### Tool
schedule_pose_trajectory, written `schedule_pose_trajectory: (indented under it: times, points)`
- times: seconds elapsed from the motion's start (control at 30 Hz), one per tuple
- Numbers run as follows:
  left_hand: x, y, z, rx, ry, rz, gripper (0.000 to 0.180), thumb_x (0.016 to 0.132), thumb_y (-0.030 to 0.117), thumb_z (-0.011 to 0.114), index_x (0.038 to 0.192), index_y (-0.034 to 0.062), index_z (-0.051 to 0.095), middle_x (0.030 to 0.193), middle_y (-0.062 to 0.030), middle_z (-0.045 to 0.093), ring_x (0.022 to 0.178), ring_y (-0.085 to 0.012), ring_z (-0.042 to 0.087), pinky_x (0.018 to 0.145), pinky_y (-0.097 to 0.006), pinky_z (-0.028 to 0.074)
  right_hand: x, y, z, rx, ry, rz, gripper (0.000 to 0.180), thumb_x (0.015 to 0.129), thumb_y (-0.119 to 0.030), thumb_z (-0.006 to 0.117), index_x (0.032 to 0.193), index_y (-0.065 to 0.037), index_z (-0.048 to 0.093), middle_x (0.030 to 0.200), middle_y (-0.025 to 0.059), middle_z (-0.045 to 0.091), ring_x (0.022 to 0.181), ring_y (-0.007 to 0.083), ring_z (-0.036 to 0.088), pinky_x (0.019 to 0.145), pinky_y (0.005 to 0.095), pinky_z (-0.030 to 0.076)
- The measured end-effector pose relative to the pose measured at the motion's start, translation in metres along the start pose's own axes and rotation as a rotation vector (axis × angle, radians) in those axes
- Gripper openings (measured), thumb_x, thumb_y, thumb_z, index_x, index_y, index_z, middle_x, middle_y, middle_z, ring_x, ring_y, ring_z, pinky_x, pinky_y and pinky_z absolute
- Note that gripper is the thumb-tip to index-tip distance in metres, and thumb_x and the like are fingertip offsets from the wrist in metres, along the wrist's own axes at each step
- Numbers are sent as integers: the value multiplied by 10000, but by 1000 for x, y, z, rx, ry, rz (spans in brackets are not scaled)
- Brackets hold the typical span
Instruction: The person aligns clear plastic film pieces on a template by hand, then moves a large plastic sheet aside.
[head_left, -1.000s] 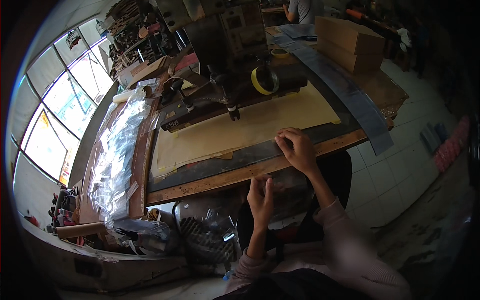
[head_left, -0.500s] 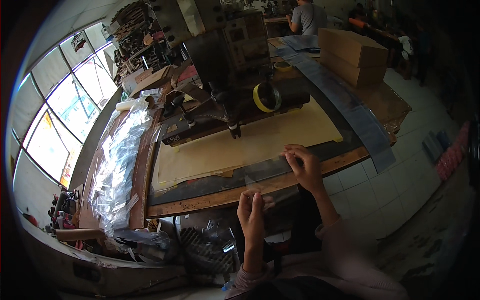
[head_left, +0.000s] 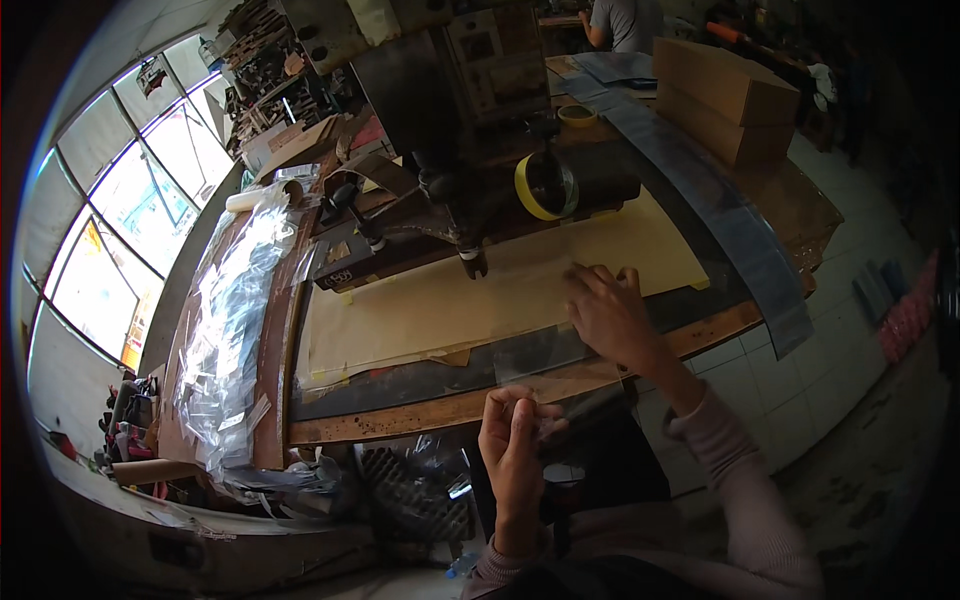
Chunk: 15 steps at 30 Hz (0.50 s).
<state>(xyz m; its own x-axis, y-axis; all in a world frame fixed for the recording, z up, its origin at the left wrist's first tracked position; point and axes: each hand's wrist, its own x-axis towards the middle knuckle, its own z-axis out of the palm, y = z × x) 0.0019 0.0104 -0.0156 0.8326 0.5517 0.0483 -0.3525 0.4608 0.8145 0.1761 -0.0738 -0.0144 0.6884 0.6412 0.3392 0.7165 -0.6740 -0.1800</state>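
Note:
My left hand (head_left: 512, 430) is closed in a pinch on a clear plastic sheet (head_left: 565, 378), low in front of the table's wooden edge. The sheet is thin, and its outline is hard to follow against the dark surface. My right hand (head_left: 610, 315) is raised above the near right part of a beige paper-covered board (head_left: 420, 315), fingers bent and somewhat apart. Nothing shows in it, though its fingertips are slightly blurred. Behind the board stands a dark machine (head_left: 415, 120) with a forked metal foot (head_left: 473, 263) over the paper.
A yellow tape roll (head_left: 545, 187) sits on the machine's bar. Shiny plastic strips (head_left: 225, 340) heap up at left. On the right are a long bluish plastic sheet (head_left: 715, 205) and cardboard boxes (head_left: 725, 100). Another person (head_left: 625, 25) is at the far back.
My right hand has moved up and forward over the board, its fingers loosening from a pinch. My left hand has shifted slightly right, still pinching the plastic sheet. The view has tilted a little.

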Motion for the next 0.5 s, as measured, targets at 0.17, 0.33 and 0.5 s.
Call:
schedule_pose_trajectory:
  times: [0.17,0.33,0.5]
  points:
    - [0,4,2,29,34,-16,66,963,86,485,1004,37,499,795,6,504,682,-43,528,614,-206,533,47,38,18,-45,-91,-148,525,887,-361,551,1237,26,493,1328,168,465,1253,278,431,1005,535,304]
    - [-3,0,-1,29,52,-49,70,952,98,504,985,38,488,818,-15,512,675,-79,595,586,-224,538,47,38,38,57,48,-129,555,887,-366,530,1262,40,486,1366,175,433,1293,283,378,1031,554,276]
    - [-1,-11,-4,59,0,-52,81,943,105,510,962,35,474,831,-30,521,694,-105,623,580,-245,544,45,40,35,62,57,-122,550,886,-363,523,1240,57,502,1367,173,433,1301,286,362,1041,562,260]
